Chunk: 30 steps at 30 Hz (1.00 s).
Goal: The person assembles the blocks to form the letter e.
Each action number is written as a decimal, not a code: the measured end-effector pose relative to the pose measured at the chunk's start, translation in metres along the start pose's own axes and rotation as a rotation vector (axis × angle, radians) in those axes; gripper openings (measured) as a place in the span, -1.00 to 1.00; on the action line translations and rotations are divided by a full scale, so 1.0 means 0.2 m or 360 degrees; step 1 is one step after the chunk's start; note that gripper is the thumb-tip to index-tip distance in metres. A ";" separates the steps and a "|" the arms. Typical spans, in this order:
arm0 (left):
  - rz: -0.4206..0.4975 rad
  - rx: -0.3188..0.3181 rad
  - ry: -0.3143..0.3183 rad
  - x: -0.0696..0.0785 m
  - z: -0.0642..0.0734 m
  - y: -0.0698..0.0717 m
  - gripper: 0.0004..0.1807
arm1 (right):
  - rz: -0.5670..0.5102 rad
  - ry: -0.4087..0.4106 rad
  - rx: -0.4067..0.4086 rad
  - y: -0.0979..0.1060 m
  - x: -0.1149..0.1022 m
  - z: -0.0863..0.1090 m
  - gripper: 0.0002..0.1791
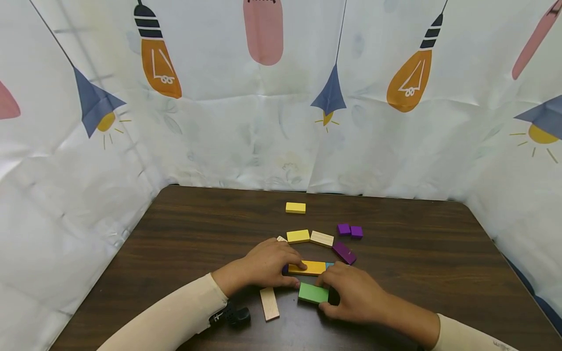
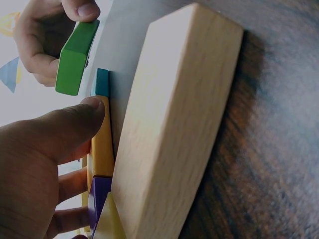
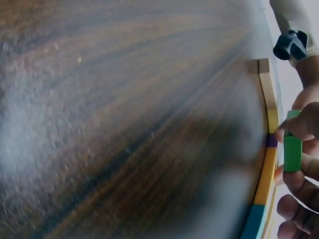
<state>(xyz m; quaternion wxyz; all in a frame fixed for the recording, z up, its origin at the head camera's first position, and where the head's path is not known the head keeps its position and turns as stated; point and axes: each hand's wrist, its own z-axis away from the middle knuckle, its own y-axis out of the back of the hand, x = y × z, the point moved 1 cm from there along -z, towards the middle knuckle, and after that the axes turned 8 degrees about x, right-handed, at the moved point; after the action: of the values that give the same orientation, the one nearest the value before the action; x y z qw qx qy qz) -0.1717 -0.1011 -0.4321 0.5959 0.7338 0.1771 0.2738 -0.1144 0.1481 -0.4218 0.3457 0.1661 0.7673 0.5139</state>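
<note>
A green block (image 1: 313, 293) is pinched between the thumb and fingers of my right hand (image 1: 357, 295), held on the near side of a row of blocks. My left hand (image 1: 272, 263) lies over that row, its index finger on an orange block (image 1: 315, 268) and its thumb reaching toward the green block's left corner. The left wrist view has the thumb against the orange block, between a teal block (image 2: 101, 82) and a dark purple block (image 2: 98, 196). A yellow block (image 2: 110, 221) and a large-looking plain wooden block (image 2: 154, 119) continue the row nearer that camera.
Behind the hands, a yellow block (image 1: 298, 236), a plain wooden block (image 1: 322, 239) and a purple block (image 1: 344, 253) form a curve. Two small purple blocks (image 1: 350, 231) sit farther right. Another yellow block (image 1: 295, 208) lies near the back of the dark wooden table (image 1: 210, 209).
</note>
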 end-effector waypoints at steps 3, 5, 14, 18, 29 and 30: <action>-0.0005 0.0004 -0.0002 0.00 0.00 0.00 -0.59 | -0.0019 -0.0010 -0.0031 -0.01 -0.01 0.00 -0.69; -0.0005 0.0007 -0.0004 0.00 0.00 0.00 -0.59 | -0.0021 -0.0020 -0.0050 -0.02 -0.02 0.00 -0.70; 0.0012 0.0012 -0.0004 0.00 0.00 0.00 -0.60 | -0.0054 -0.0006 -0.0101 -0.05 -0.06 0.01 -0.70; 0.0022 0.0004 0.0001 -0.01 0.00 0.00 -0.60 | -0.0050 0.0013 -0.0106 -0.06 -0.07 0.00 -0.70; 0.0023 -0.0004 0.0003 0.00 0.00 0.00 -0.59 | -0.0053 0.0023 -0.0156 -0.09 -0.11 0.00 -0.70; 0.0023 -0.0004 0.0004 0.00 0.00 0.00 -0.59 | -0.0057 0.0022 -0.0164 -0.09 -0.11 0.00 -0.70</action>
<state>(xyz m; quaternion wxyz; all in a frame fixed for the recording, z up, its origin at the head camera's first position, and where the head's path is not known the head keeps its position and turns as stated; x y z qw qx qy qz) -0.1725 -0.1011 -0.4313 0.5947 0.7340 0.1720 0.2792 -0.0965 0.1270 -0.4303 0.3575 0.1307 0.7451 0.5477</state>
